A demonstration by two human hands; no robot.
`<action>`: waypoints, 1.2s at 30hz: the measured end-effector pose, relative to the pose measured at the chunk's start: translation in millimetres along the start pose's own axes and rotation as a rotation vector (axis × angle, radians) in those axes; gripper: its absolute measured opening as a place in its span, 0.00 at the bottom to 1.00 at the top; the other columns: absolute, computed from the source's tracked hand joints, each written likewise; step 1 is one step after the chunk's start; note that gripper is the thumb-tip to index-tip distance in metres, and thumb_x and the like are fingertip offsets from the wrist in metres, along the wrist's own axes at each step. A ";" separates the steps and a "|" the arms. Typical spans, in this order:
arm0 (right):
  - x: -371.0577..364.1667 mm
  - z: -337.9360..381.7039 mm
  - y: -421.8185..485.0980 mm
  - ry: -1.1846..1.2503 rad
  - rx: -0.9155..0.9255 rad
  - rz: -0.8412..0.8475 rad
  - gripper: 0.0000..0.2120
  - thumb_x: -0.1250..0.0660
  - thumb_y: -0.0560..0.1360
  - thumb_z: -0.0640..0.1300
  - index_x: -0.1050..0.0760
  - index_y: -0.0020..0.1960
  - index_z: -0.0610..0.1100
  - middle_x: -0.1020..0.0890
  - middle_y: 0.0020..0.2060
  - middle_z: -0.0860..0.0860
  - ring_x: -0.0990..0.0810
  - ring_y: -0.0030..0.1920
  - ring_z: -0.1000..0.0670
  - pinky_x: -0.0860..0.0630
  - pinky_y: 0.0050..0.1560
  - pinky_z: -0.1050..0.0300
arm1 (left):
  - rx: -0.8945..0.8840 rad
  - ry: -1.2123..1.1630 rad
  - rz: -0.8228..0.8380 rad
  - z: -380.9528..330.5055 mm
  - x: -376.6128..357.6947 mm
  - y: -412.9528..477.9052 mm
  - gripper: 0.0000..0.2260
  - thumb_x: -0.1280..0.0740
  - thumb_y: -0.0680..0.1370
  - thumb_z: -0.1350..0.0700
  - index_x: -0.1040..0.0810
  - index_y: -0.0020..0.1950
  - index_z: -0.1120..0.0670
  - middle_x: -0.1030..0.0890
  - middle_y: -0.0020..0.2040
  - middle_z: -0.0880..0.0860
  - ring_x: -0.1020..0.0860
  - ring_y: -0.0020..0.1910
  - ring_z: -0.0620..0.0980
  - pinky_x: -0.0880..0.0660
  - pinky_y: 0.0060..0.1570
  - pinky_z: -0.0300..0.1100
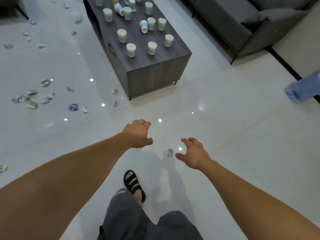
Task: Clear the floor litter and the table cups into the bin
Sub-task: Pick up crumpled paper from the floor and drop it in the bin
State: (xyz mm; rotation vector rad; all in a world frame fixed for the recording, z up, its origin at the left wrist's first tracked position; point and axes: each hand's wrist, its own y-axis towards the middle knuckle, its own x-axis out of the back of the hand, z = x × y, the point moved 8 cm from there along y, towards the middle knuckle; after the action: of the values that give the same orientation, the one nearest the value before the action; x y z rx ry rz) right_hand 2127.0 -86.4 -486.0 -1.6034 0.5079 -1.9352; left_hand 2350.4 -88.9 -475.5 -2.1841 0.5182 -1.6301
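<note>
1. Currently both hands are empty: left hand (138,134) fingers loosely curled, right hand (194,154) fingers spread, above the glossy white tile floor (233,135).
2. On floor just beside right thumb: small crumpled blue-white paper scrap (170,152). The white paper cups (152,47) stand on dark wood-grain coffee table (155,78), well apart.
3. Likely light, soft, crushable: pinch scrap's raised fold, hold cups round the wall.
4. At right edge a blurred blue translucent object (303,90), cut off; bin or not, cannot tell.

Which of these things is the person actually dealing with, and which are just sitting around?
Part of the job:
paper cups on the table
crumpled scraps across the floor
one small scrap between the open left hand and right hand

Just lying about:
the table itself
grey sofa
black sandal
</note>
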 end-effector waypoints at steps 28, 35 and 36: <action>-280.9 -202.7 473.0 -0.099 0.172 0.360 0.37 0.34 0.76 0.55 0.50 0.79 0.52 0.46 0.76 0.48 0.42 0.73 0.43 0.33 0.68 0.46 | 0.292 -0.229 0.329 17.5 -374.7 375.3 0.32 0.39 0.77 0.42 0.46 0.77 0.52 0.42 0.76 0.52 0.42 0.73 0.53 0.37 0.67 0.49; -411.5 -223.1 542.0 -0.365 0.379 0.349 0.36 0.34 0.75 0.53 0.47 0.78 0.52 0.43 0.75 0.46 0.34 0.68 0.41 0.26 0.59 0.46 | 0.299 -0.310 0.316 47.0 -509.3 425.2 0.31 0.36 0.76 0.44 0.43 0.76 0.52 0.39 0.74 0.52 0.40 0.72 0.54 0.36 0.66 0.50; -424.2 -226.3 546.2 -0.397 0.396 0.337 0.34 0.34 0.76 0.52 0.45 0.77 0.51 0.41 0.73 0.45 0.33 0.66 0.41 0.26 0.56 0.47 | 0.299 -0.318 0.316 49.1 -521.9 426.9 0.31 0.36 0.76 0.44 0.43 0.76 0.52 0.39 0.74 0.52 0.40 0.72 0.54 0.36 0.66 0.50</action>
State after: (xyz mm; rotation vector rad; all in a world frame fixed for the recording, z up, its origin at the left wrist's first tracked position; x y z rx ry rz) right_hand 2057.5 -248.3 -1192.0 -1.4765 0.1971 -1.3250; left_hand 2228.0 -196.5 -1131.6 -1.9674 0.4637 -1.0931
